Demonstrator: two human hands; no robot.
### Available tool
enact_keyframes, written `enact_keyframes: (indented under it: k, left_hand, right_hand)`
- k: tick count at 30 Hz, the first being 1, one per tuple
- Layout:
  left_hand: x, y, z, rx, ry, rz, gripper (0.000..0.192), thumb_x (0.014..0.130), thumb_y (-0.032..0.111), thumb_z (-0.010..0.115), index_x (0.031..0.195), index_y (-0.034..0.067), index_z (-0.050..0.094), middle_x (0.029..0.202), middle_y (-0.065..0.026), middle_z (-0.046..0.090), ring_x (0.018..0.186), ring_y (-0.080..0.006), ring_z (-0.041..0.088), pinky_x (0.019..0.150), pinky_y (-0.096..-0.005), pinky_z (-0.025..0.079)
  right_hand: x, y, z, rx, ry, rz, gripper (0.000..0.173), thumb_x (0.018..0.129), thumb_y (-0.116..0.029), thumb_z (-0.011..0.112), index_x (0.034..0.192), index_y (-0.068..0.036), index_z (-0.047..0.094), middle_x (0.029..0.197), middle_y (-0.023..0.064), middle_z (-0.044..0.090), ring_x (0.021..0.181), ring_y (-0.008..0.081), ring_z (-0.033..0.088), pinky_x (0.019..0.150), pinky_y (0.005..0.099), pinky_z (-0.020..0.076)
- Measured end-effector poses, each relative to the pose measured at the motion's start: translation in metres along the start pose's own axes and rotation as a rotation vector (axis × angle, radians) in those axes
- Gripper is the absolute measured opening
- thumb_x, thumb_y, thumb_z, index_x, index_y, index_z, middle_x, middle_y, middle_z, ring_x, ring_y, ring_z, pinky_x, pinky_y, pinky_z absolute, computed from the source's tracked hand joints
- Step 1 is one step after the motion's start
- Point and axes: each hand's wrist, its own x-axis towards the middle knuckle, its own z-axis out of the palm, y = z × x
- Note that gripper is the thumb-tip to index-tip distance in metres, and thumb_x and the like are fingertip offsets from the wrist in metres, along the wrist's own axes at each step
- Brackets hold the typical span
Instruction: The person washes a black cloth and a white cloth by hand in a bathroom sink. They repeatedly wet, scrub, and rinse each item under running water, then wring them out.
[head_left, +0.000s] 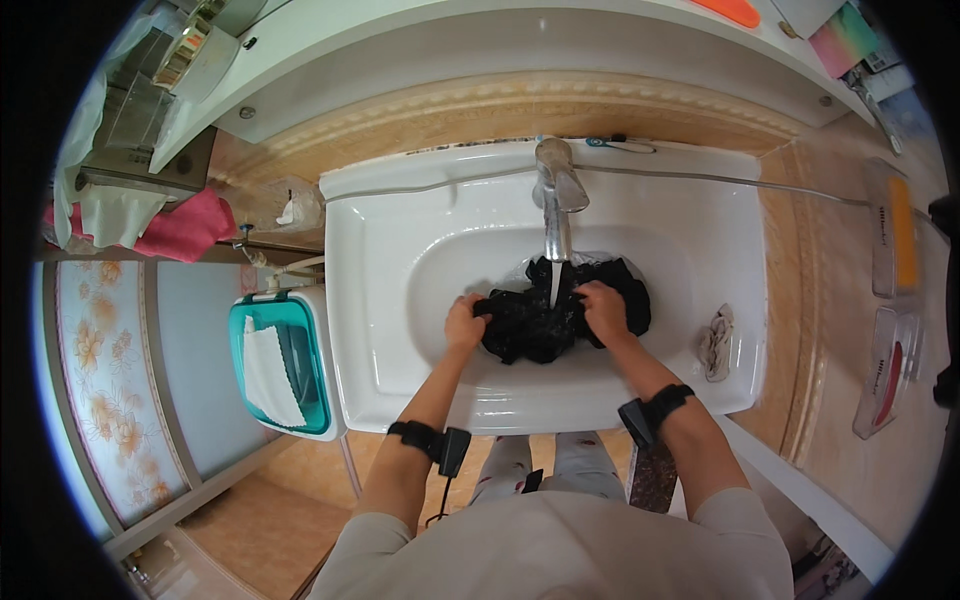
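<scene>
A wet black cloth (525, 326), perhaps a garment, lies bunched in the basin of a white ceramic sink (375, 300). Water runs onto it from the chrome faucet (556, 202) at the back. My left hand (466, 322) grips the cloth's left edge, its thumb on top. On the other side of the stream, my right hand (602, 309) holds a fold of the same cloth between thumb and fingers. Part of the cloth spreads out to the right of that hand. Some clear water or suds show behind the cloth.
A crumpled greyish rag (718, 343) rests on the sink's right ledge. Left of the sink stands a teal-rimmed bin (326, 390) with a white cloth across it. A grey hose (675, 175) passes behind the faucet. Above the back edge runs a white shelf (450, 22).
</scene>
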Motion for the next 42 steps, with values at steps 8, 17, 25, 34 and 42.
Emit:
enact_keyframes:
  k: [8, 17, 25, 34, 42]
  left_hand:
    - [-0.022, 0.014, 0.001, -0.420, 0.015, -0.433, 0.075, 0.076, 0.021, 0.075, 0.141, 0.031, 0.038, 0.146, -0.0117, 0.026, 0.127, -0.0413, 0.033, 0.098, -0.0562, 0.036]
    - [-0.004, 0.041, 0.046, -1.491, -0.316, -0.625, 0.090, 0.078, 0.068, 0.059, 0.149, 0.028, 0.019, 0.143, -0.0092, 0.040, 0.126, -0.0325, 0.042, 0.101, -0.0583, 0.035]
    - [-0.011, 0.025, 0.036, -1.664, -0.299, -0.507, 0.050, 0.089, 0.051, 0.052, 0.118, 0.011, 0.059, 0.111, -0.0106, 0.064, 0.101, -0.0275, 0.061, 0.093, -0.0433, 0.049]
    - [-0.039, 0.068, -0.022, -1.455, -0.243, -0.341, 0.033, 0.088, 0.025, 0.062, 0.114, 0.006, 0.059, 0.102, -0.0093, 0.064, 0.092, -0.0210, 0.062, 0.082, -0.0335, 0.052]
    - [-0.039, 0.050, -0.038, 0.187, 0.030, 0.245, 0.069, 0.071, 0.025, 0.079, 0.133, 0.024, 0.047, 0.138, -0.0139, 0.037, 0.118, -0.0340, 0.043, 0.095, -0.0546, 0.037]
  right_hand:
    - [0.022, -0.011, -0.036, -0.152, 0.084, 0.442, 0.060, 0.067, -0.032, 0.077, 0.124, -0.030, 0.055, 0.141, 0.0173, 0.031, 0.126, 0.0464, 0.031, 0.097, 0.0629, 0.0319]
    - [0.018, -0.085, 0.049, 0.203, 0.111, 0.329, 0.050, 0.064, -0.018, 0.076, 0.110, -0.008, 0.063, 0.082, 0.0196, 0.064, 0.085, 0.0348, 0.064, 0.078, 0.0409, 0.0492]
    - [-0.007, -0.198, 0.015, 0.420, 0.083, 0.127, 0.035, 0.071, -0.028, 0.075, 0.097, -0.009, 0.061, 0.077, 0.0171, 0.062, 0.078, 0.0384, 0.061, 0.067, 0.0481, 0.0495]
    - [0.018, -0.057, 0.011, 0.064, 0.106, 0.284, 0.038, 0.079, -0.044, 0.067, 0.088, -0.008, 0.064, 0.081, 0.0181, 0.061, 0.078, 0.0403, 0.059, 0.067, 0.0480, 0.0494]
    - [-0.012, -0.033, -0.018, -0.199, 0.208, 0.647, 0.079, 0.074, -0.043, 0.074, 0.139, -0.011, 0.041, 0.148, 0.0264, 0.021, 0.133, 0.0531, 0.018, 0.094, 0.0709, 0.0300]
